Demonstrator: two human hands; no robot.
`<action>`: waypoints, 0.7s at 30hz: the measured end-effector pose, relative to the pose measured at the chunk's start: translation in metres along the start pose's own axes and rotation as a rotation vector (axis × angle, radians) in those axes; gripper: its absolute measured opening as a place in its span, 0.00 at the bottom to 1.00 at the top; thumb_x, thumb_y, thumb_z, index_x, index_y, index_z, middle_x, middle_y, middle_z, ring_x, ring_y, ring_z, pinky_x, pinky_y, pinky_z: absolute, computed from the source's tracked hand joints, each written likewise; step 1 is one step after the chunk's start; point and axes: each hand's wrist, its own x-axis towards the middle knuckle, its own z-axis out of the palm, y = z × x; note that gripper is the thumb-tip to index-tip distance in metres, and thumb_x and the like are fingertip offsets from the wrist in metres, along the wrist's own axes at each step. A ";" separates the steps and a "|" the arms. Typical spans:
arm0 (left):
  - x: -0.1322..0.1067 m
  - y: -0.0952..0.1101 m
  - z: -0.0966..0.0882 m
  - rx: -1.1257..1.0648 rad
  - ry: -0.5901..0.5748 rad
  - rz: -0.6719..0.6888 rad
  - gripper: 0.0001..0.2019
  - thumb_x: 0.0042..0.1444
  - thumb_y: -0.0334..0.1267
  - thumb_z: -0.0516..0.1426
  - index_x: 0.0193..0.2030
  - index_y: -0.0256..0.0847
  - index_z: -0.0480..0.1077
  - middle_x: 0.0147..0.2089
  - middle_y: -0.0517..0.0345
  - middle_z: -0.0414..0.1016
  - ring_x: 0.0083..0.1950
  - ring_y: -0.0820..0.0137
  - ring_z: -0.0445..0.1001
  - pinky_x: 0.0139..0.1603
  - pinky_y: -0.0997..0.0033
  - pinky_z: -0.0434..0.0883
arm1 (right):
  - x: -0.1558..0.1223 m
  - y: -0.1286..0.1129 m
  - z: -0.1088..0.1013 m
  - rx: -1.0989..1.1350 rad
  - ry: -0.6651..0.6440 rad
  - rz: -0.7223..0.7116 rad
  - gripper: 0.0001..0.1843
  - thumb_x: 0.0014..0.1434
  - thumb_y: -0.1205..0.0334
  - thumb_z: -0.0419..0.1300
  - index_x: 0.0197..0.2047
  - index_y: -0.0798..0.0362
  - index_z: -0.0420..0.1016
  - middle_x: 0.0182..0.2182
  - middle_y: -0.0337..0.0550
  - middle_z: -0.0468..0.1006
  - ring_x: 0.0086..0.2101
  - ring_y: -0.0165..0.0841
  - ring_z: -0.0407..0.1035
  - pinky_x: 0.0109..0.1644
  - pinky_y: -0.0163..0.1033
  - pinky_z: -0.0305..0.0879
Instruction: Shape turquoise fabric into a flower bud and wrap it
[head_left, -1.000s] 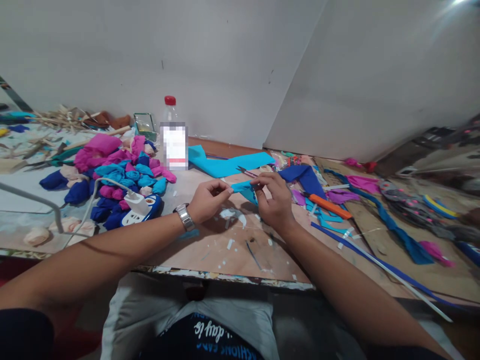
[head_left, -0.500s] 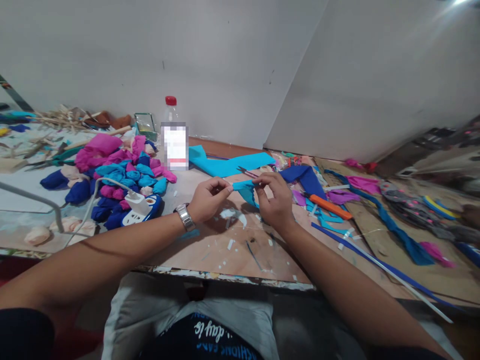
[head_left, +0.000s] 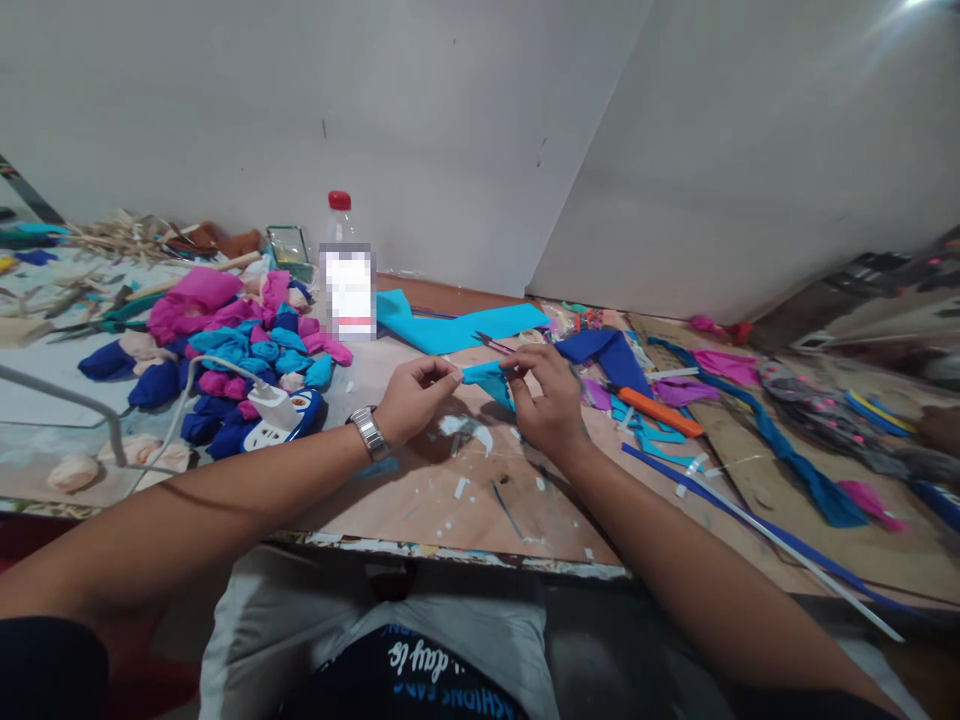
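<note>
A short light-blue strip of what looks like crepe paper [head_left: 487,378] is stretched between my two hands above the table. My left hand [head_left: 416,400], with a metal watch at the wrist, pinches its left end between thumb and finger. At the other end, my right hand [head_left: 546,395] grips the strip with thumb and fingertips, its lower part hanging down beside the palm. Pointed, dark-tipped scissors [head_left: 491,343] show just behind the right fingers; whether that hand holds them I cannot tell. A longer light-blue strip [head_left: 450,333] lies behind the hands.
Left of me are a heap of pink, blue and cream bundles [head_left: 262,345], a power strip [head_left: 281,425] with a white plug, and a red-capped bottle [head_left: 341,270]. To the right lie an orange cutter [head_left: 660,411], dark blue strips [head_left: 611,355], scraps and cardboard [head_left: 720,445].
Both hands have shifted very slightly left with the strip still between them. The view has moved a little; otherwise things look the same.
</note>
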 end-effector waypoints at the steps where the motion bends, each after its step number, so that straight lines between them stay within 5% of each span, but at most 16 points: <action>1: 0.000 0.001 0.000 -0.002 -0.002 0.007 0.12 0.54 0.46 0.64 0.31 0.38 0.74 0.29 0.59 0.73 0.33 0.71 0.69 0.39 0.69 0.68 | 0.000 0.000 0.000 0.000 -0.004 0.002 0.09 0.64 0.71 0.58 0.43 0.48 0.76 0.42 0.46 0.78 0.46 0.43 0.73 0.51 0.51 0.68; 13: 0.000 0.001 -0.001 0.001 -0.025 0.055 0.11 0.60 0.44 0.60 0.32 0.38 0.71 0.30 0.60 0.71 0.33 0.72 0.69 0.40 0.70 0.69 | 0.001 0.000 0.002 0.051 -0.033 0.028 0.05 0.65 0.66 0.58 0.43 0.50 0.74 0.39 0.45 0.77 0.38 0.38 0.70 0.47 0.49 0.67; 21: -0.001 -0.003 0.001 0.000 -0.007 0.025 0.10 0.57 0.36 0.62 0.44 0.40 0.70 0.38 0.58 0.74 0.36 0.73 0.72 0.37 0.73 0.71 | 0.001 -0.004 0.004 0.072 -0.091 0.108 0.05 0.65 0.63 0.59 0.44 0.49 0.74 0.37 0.43 0.79 0.34 0.36 0.71 0.44 0.46 0.68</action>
